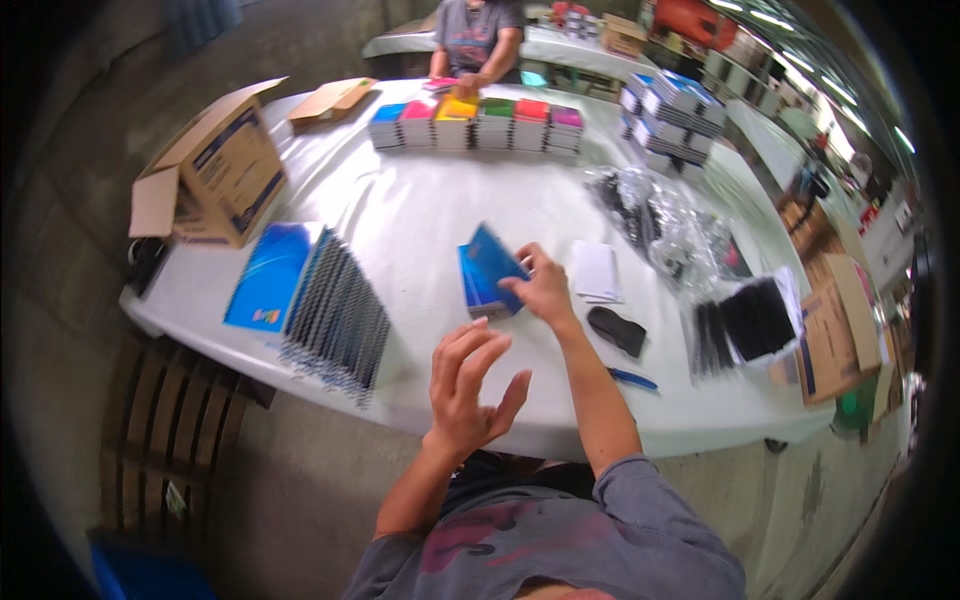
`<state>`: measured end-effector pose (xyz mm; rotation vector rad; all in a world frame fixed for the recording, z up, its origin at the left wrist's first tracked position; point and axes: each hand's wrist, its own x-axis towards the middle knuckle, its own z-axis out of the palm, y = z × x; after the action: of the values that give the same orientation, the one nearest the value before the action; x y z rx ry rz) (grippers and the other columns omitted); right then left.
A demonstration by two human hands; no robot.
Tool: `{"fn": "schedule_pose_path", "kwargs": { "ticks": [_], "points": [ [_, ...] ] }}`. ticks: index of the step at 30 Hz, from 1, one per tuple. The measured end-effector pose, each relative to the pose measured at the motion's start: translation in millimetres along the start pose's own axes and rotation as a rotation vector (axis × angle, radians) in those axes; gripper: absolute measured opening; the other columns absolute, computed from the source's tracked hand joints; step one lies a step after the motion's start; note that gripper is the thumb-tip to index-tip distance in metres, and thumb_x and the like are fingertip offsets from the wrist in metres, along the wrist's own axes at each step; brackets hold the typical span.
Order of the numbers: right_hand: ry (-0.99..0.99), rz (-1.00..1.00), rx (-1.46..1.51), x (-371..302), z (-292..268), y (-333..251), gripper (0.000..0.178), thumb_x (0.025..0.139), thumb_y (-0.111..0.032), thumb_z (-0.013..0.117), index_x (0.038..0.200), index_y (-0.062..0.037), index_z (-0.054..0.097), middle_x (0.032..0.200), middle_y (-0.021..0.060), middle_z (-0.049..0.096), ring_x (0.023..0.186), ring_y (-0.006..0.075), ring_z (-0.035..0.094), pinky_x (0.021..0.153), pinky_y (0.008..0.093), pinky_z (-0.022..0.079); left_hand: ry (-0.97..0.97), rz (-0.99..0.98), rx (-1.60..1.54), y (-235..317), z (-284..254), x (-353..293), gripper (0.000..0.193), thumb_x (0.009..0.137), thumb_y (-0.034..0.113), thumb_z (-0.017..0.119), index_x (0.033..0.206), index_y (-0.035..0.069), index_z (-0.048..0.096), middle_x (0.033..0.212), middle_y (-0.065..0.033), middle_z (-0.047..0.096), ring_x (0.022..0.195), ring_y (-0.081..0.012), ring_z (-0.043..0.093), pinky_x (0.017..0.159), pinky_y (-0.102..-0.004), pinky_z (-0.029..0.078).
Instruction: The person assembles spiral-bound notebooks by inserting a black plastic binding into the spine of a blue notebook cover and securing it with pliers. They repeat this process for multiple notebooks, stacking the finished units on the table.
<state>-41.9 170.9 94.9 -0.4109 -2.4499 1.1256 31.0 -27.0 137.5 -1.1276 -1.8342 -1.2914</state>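
My right hand (543, 288) pinches a blue cover sheet (492, 256) and holds it tilted up from the white-covered table. Directly beneath it lies a small stack of blue covers (468, 280), partly hidden by the raised sheet. Nearer to me, my left hand (468, 385) hovers with its fingers apart and nothing in it. To the right of my right hand is a small pile of white paper sheets (597, 270). A black flat object (617, 331), whose kind I cannot make out, and a blue-handled tool (633, 379) lie close to my right forearm.
Left stands a tall row of spiral notebooks (340, 310) by an open cardboard box (220, 175). Coloured notebook stacks (475, 125) line the far edge before another person (478, 45). Right are more notebook stacks (675, 120), clear plastic (660, 225) and black spiral coils (755, 320).
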Motion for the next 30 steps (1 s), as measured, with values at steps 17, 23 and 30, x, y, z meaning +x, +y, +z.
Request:
{"fn": "schedule_pose_path", "kwargs": {
  "ticks": [17, 23, 30],
  "points": [
    [0.391, 0.371, -0.693, -99.4, -190.7, 180.8, 0.029, 0.076, -0.019, 0.066, 0.102, -0.0073, 0.059, 0.093, 0.0145, 0.064, 0.084, 0.0315, 0.062, 0.075, 0.042, 0.048, -0.304, -0.249, 0.373, -19.7, 107.2, -68.2, 0.062, 0.052, 0.053, 0.08, 0.082, 0.008, 0.05, 0.106, -0.0075, 0.045, 0.118, -0.0306, 0.036, 0.09, -0.0711, 0.019],
    [0.119, 0.574, -0.777, -83.7, -194.9, 185.1, 0.029, 0.08, -0.017, 0.05, 0.106, -0.0043, 0.056, 0.103, 0.0209, 0.062, 0.1, 0.0354, 0.058, 0.083, 0.0484, 0.045, -0.167, -0.181, 0.379, -29.9, 109.9, -72.3, 0.046, 0.053, 0.041, 0.079, 0.073, 0.01, 0.052, 0.093, -0.0057, 0.048, 0.109, -0.0313, 0.041, 0.091, -0.0559, 0.024],
    [0.219, 0.277, -0.508, -92.5, -218.3, 140.5, 0.04, 0.084, -0.022, 0.05, 0.122, -0.0094, 0.054, 0.099, 0.0185, 0.06, 0.091, 0.036, 0.058, 0.08, 0.0436, 0.045, -0.144, -0.15, 0.342, -31.0, 100.1, -69.2, 0.039, 0.052, 0.039, 0.079, 0.069, 0.013, 0.056, 0.087, -0.0025, 0.052, 0.097, -0.0287, 0.043, 0.084, -0.0488, 0.029]
  ]
}}
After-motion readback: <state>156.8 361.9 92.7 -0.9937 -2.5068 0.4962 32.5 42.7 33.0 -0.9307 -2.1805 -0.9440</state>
